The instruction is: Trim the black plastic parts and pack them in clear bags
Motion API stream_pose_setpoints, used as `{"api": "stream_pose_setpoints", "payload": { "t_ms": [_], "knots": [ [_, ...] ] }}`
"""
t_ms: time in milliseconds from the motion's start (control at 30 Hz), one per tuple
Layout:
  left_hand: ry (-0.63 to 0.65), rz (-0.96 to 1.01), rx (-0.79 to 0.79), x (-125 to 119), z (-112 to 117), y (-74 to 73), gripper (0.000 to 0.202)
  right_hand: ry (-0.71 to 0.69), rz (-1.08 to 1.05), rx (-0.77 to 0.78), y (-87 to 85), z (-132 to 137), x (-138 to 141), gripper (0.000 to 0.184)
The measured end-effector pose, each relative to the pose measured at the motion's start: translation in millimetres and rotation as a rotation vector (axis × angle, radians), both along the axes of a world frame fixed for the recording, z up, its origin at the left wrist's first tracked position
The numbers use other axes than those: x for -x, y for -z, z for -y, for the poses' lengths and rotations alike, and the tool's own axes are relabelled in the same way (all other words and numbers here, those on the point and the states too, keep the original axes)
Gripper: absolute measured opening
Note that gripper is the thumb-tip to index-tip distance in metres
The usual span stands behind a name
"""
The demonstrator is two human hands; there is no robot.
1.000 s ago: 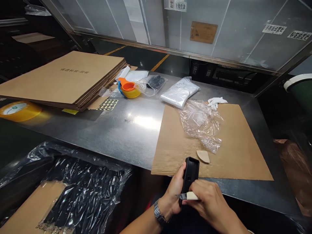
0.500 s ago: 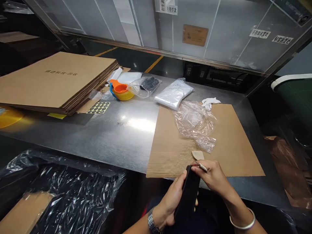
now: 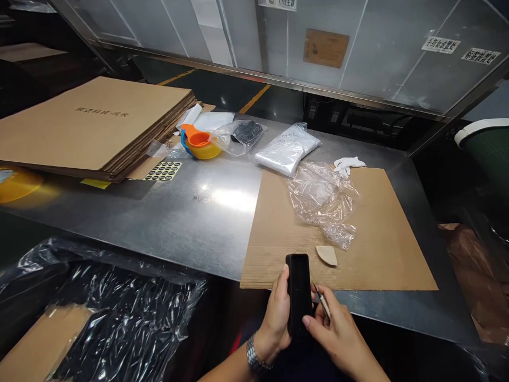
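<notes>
My left hand (image 3: 275, 314) wraps around a black phone case (image 3: 298, 292), held upright over the near edge of the metal table (image 3: 191, 212). My right hand (image 3: 338, 334) touches the case's right side with its thumb and pinches a small knife (image 3: 321, 300) with a pale handle. Just beyond the case a small beige wedge-shaped piece (image 3: 326, 255) lies on a flat cardboard sheet (image 3: 382, 239). Crumpled clear plastic film (image 3: 324, 199) rests on the same sheet.
A stack of flat cardboard (image 3: 91, 124) fills the far left. Behind lie orange and yellow cups (image 3: 200, 145), a sticker sheet (image 3: 164, 171), plastic bags (image 3: 287, 148) and a white glove (image 3: 345, 164). A plastic-lined box (image 3: 99, 313) sits at lower left.
The case was turned upright again, its back now facing me. My right hand dropped from the case's top to its right side, the knife still in it.
</notes>
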State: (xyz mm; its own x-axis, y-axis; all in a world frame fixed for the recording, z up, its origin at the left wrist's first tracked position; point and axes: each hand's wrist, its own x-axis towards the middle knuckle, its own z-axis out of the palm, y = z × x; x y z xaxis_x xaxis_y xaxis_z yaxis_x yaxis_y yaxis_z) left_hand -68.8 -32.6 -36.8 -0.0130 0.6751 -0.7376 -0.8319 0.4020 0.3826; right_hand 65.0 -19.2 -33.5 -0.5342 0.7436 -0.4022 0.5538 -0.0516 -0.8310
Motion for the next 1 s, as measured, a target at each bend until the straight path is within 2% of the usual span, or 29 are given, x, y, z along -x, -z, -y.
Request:
{"api": "stream_pose_setpoints", "payload": {
  "t_ms": [133,233,300,333,400,500,567,667,867,1000],
  "knots": [
    [-0.006,-0.098,-0.042,-6,4,-2.8,0.046,0.086,-0.019,-0.01,1.9,-13,7,0.026],
    [0.175,-0.086,0.004,-8,6,-3.3,0.048,0.207,0.0,-0.134,3.1,-35,9,0.023],
    [0.294,-0.011,0.059,-8,6,-1.7,0.056,0.253,0.018,-0.197,7.0,-51,7,0.027],
    [0.311,0.048,0.072,-6,5,-0.3,0.059,0.262,0.032,-0.214,9.8,-59,3,0.03],
    [0.289,0.176,0.062,-1,3,2.5,0.061,0.298,0.085,-0.257,16.6,-76,-9,0.037],
    [0.249,0.29,0.048,7,0,5.1,0.062,0.427,0.257,-0.385,25.9,-101,-38,0.045],
    [0.244,0.32,0.065,12,-3,4.7,0.065,0.491,0.406,-0.479,30.9,-116,-58,0.046],
    [0.198,0.34,0.086,15,-6,2.3,0.064,0.487,0.593,-0.6,38.7,-131,-78,0.041],
    [0.084,0.333,0.065,16,-13,1.6,0.054,0.376,0.792,-0.749,56.0,-130,-78,0.031],
    [0.044,0.309,0.073,19,-18,-0.3,0.052,0.375,0.8,-0.829,54.6,-127,-73,0.033]
  ]
}}
